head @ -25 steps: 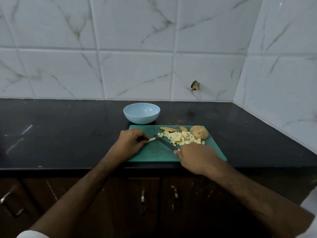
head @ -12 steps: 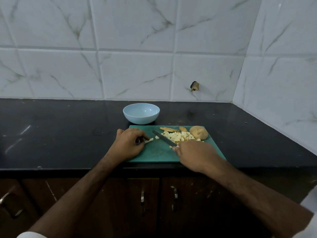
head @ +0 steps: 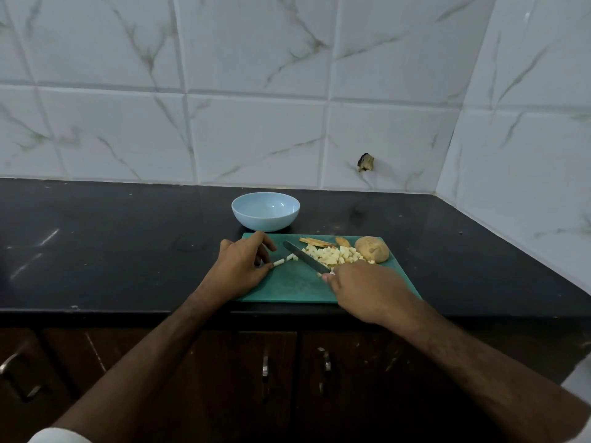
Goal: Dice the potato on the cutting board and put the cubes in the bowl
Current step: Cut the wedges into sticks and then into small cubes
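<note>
A green cutting board lies on the black counter. On it my left hand pinches the end of a pale potato stick; a small cut piece lies just right of the stick. My right hand grips a knife whose blade slants up-left, its tip close to the cut piece. A heap of potato cubes sits beside the blade, with an unpeeled potato chunk at the board's far right. The light blue bowl stands behind the board and looks empty.
Potato peel slices lie along the board's back edge. The black counter meets tiled walls behind and to the right. Dark cabinet doors with metal handles sit below the counter's front edge.
The knife blade has shifted left, away from the cube heap and toward the stick. A small piece now lies separate from the stick's right end. My left hand stays on the stick.
</note>
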A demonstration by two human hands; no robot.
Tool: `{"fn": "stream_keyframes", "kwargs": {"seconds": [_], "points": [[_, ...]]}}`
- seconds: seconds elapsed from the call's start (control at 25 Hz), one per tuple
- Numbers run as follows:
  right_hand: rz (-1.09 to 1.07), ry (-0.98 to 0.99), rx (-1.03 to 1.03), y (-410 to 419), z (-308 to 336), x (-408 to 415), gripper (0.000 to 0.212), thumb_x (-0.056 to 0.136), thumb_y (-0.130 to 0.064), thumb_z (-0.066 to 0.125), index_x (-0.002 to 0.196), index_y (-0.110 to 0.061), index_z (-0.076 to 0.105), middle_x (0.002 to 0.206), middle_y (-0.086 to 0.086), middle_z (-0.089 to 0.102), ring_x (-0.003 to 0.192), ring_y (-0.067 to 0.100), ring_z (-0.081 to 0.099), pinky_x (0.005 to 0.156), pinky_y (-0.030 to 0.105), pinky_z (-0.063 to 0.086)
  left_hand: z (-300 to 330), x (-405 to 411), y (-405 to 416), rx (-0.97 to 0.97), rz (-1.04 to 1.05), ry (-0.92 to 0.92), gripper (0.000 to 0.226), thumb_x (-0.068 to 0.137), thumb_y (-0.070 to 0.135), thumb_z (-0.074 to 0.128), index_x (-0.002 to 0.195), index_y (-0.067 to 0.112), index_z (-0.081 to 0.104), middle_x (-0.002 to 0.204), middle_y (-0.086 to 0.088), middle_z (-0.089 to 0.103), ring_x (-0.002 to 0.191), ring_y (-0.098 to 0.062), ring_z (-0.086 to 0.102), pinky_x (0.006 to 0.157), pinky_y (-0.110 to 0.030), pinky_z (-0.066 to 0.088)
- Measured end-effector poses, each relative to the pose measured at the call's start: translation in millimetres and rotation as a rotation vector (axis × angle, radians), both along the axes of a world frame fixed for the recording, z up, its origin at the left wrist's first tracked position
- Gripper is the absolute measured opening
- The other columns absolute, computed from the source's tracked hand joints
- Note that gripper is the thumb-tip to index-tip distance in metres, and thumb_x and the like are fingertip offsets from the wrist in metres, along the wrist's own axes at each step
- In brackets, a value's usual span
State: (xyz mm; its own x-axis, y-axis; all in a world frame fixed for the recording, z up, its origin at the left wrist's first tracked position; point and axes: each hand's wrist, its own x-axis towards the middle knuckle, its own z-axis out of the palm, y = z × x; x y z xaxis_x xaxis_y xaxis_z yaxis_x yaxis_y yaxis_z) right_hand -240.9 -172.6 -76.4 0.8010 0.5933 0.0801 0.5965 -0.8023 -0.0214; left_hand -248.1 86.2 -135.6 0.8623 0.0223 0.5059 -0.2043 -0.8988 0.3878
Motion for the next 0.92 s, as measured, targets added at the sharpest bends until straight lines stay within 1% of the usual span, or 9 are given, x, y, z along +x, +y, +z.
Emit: {"fn": "stream_keyframes", "kwargs": {"seconds": [0.12,0.28,0.4,0.56,0.64,0.76,0.84,0.92], "points": [[0.03,0.021,-0.026,1,-7,-5,0.04,0.109,-0.05,0.029,0.092,-0.022,0.054,0.08,-0.004,0.055,0.071,0.01,0.054,0.066,0.034,0.044,0,0,1,-0.016,-0.003,-0.002,0.038,0.084,0.025,0.077,0.102,0.04,0.047,0.082,0.02,0.064,0.079,0.002,0.061,0.093,-0.047,0.045],[0.023,-0.006,-0.046,3,-18,-7,0.043,0.109,-0.049,0.028,0.101,-0.019,0.059,0.081,-0.004,0.055,0.074,0.012,0.057,0.067,0.034,0.046,1,0,1,-0.025,0.003,-0.009,0.04,0.085,0.026,0.078,0.104,0.039,0.045,0.081,0.02,0.064,0.078,0.003,0.061,0.094,-0.047,0.044],[0.008,0.004,0.002,1,-7,-2,0.042,0.109,-0.049,0.029,0.094,-0.021,0.056,0.082,-0.004,0.056,0.078,0.014,0.059,0.07,0.036,0.047,0,0,0,-0.035,0.006,-0.003,0.044,0.085,0.029,0.079,0.103,0.042,0.042,0.08,0.021,0.064,0.077,0.004,0.061,0.096,-0.047,0.043],[0.051,0.024,-0.008,4,-13,-11,0.041,0.109,-0.049,0.029,0.088,-0.022,0.051,0.078,-0.004,0.054,0.07,0.012,0.055,0.066,0.034,0.044,0,2,2,-0.053,-0.014,-0.012,0.051,0.083,0.028,0.081,0.101,0.049,0.038,0.08,0.021,0.066,0.076,0.004,0.062,0.092,-0.049,0.048],[0.055,0.012,-0.018,5,-19,-14,0.041,0.109,-0.049,0.029,0.089,-0.022,0.052,0.077,-0.004,0.054,0.069,0.012,0.055,0.065,0.033,0.044,0,1,1,-0.047,-0.005,-0.017,0.051,0.083,0.026,0.081,0.101,0.048,0.038,0.08,0.02,0.066,0.076,0.004,0.063,0.093,-0.05,0.047],[0.037,-0.03,-0.017,6,-13,-10,0.042,0.109,-0.048,0.029,0.097,-0.019,0.057,0.08,-0.004,0.055,0.073,0.014,0.057,0.066,0.034,0.044,-1,2,1,-0.046,0.007,-0.012,0.049,0.083,0.027,0.081,0.101,0.046,0.039,0.081,0.019,0.066,0.076,0.004,0.063,0.095,-0.049,0.045],[0.034,-0.009,0.02,5,-7,-9,0.041,0.109,-0.049,0.029,0.091,-0.021,0.053,0.08,-0.004,0.054,0.073,0.013,0.055,0.068,0.035,0.044,-1,3,2,-0.05,0.004,-0.002,0.051,0.082,0.026,0.081,0.1,0.048,0.039,0.08,0.019,0.067,0.077,0.003,0.063,0.093,-0.049,0.047],[0.05,0.04,0.012,5,-7,-12,0.04,0.109,-0.049,0.03,0.082,-0.024,0.047,0.078,-0.004,0.053,0.07,0.011,0.053,0.069,0.035,0.045,-1,3,3,-0.056,-0.003,-0.006,0.053,0.082,0.023,0.082,0.1,0.049,0.039,0.079,0.019,0.067,0.077,0.003,0.063,0.091,-0.049,0.049]]}}
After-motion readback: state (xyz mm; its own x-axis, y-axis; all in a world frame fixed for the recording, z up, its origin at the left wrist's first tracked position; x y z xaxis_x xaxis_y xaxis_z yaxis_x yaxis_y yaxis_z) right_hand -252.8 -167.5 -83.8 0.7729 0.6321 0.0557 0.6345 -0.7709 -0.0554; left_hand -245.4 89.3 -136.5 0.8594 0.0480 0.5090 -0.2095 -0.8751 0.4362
